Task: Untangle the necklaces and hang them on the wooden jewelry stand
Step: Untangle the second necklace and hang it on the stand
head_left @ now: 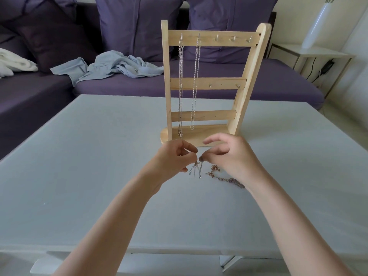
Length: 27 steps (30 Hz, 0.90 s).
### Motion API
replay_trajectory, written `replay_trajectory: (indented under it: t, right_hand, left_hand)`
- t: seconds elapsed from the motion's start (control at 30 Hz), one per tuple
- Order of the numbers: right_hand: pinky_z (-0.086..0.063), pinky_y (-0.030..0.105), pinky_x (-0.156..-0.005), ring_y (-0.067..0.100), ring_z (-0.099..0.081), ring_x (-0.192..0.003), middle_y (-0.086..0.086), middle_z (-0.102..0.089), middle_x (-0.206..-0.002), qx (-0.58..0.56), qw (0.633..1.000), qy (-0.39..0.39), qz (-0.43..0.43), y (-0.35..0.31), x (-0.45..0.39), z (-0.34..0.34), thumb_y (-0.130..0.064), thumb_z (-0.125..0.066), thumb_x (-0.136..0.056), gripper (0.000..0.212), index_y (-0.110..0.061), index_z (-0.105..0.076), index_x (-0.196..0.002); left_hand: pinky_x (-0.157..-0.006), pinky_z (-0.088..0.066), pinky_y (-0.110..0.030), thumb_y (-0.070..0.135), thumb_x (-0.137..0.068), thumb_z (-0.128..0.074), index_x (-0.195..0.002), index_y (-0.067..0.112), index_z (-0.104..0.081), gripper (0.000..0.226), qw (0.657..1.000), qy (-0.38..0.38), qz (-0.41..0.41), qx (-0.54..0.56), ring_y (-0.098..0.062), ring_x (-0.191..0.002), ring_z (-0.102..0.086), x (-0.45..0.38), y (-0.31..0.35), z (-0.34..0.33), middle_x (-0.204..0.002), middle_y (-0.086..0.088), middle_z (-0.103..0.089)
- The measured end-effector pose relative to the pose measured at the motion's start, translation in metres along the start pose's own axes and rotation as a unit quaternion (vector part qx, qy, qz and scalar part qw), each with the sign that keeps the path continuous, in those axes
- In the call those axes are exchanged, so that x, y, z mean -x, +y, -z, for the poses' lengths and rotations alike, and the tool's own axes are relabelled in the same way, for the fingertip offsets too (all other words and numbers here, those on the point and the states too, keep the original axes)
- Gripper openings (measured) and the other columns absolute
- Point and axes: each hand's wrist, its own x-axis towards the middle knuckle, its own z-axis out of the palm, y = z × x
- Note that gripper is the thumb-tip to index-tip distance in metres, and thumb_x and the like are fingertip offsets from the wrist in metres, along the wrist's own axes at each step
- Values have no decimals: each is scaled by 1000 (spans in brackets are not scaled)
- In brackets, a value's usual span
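Table [99,156]: pale grey, bearing all items. Wooden jewelry stand [201,84]: upright at the far centre, three rungs; two silver necklaces [187,86] hang from its top-left hooks. Left hand [173,160] and right hand [233,156]: near the stand's base, fingertips pinching a tangled silver chain [196,169] between them, other fingers loosely spread. Rose-coloured chain [221,176]: lies on the table under the right wrist, bunched.

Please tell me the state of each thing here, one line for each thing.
Wooden stand: upright on the table.
Two silver necklaces: hanging from the top hooks.
Silver chain: pinched by both hands, ends dangling.
Rose chain: lying bunched on the table.
Left hand: pinching.
Right hand: pinching.
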Motion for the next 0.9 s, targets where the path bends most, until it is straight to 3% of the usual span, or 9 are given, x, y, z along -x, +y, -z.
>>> replay_trajectory:
  t: [0.1, 0.2, 0.3, 0.4, 0.53, 0.7, 0.8, 0.9]
  right_hand:
    - [-46, 21, -65, 7, -59, -67, -5, -73, -76, -56, 998, -16, 7, -5, 0, -1, -8, -67, -81, 21, -22, -62, -95]
    - [-45, 20, -62, 11, -59, -70, 3, -72, -74, -164, 986, -11, 0, -5, -1, 1, 0, -61, -84, 19, -14, -62, -96]
    - [-47, 19, -58, 14, -62, -67, 3, -67, -69, -291, 956, -21, -40, -5, -1, 5, 4, -54, -87, 17, -10, -61, -95]
    - [-47, 20, -55, 17, -65, -65, 3, -62, -66, -348, 932, -39, -94, -6, -1, 7, 3, -51, -89, 16, -10, -58, -94]
    - [-44, 19, -51, 15, -61, -58, 5, -61, -69, -290, 951, -1, -107, -5, -1, 8, 5, -50, -90, 16, -9, -59, -91]
    - [-35, 21, -48, 12, -46, -49, 4, -59, -66, -251, 962, 23, -101, -5, -3, 9, 4, -50, -89, 16, -8, -60, -86]
    - [-32, 22, -49, 12, -42, -51, 2, -59, -66, -228, 969, 17, -98, -4, -2, 11, -1, -53, -89, 12, -7, -63, -85]
    - [-35, 21, -47, 12, -46, -54, 2, -61, -67, -213, 972, -12, -100, -4, -1, 10, -5, -57, -89, 10, -5, -66, -87]
  left_hand:
    - [-64, -49, -13, 8, -86, -52, -83, 22, -64, 19, 1000, 2, -2, -30, 1, -52, -49, 0, -2, 0, -57, 13, -54]
    - [-75, -49, -25, 11, -85, -53, -78, 26, -68, 22, 997, -5, -13, -76, -6, -63, -52, 1, -3, -1, -72, 8, -62]
    - [-75, -47, -27, 13, -84, -55, -71, 29, -68, 24, 995, -4, -21, -98, -7, -62, -51, 3, -2, 0, -65, 10, -59]
    - [-75, -46, -28, 15, -84, -56, -73, 23, -69, 19, 994, -2, -19, -106, -7, -61, -52, 1, -2, -1, -65, 6, -57]
    - [-75, -46, -27, 15, -84, -55, -71, 21, -68, 19, 995, 6, -11, -99, -4, -58, -52, 0, -4, -1, -56, 14, -56]
    - [-70, -50, -19, 11, -86, -50, -69, 19, -66, 25, 999, 16, 5, -31, -6, -61, -49, -2, -3, 2, -69, 3, -52]
    - [-62, -48, -12, 8, -87, -49, -72, 16, -66, 24, 1000, 5, 12, 15, -8, -64, -48, -1, -2, 2, -68, 3, -52]
    - [-66, -48, -16, 8, -88, -50, -76, 13, -66, 21, 999, 5, 15, 37, -7, -61, -48, -1, -2, 2, -62, 7, -51]
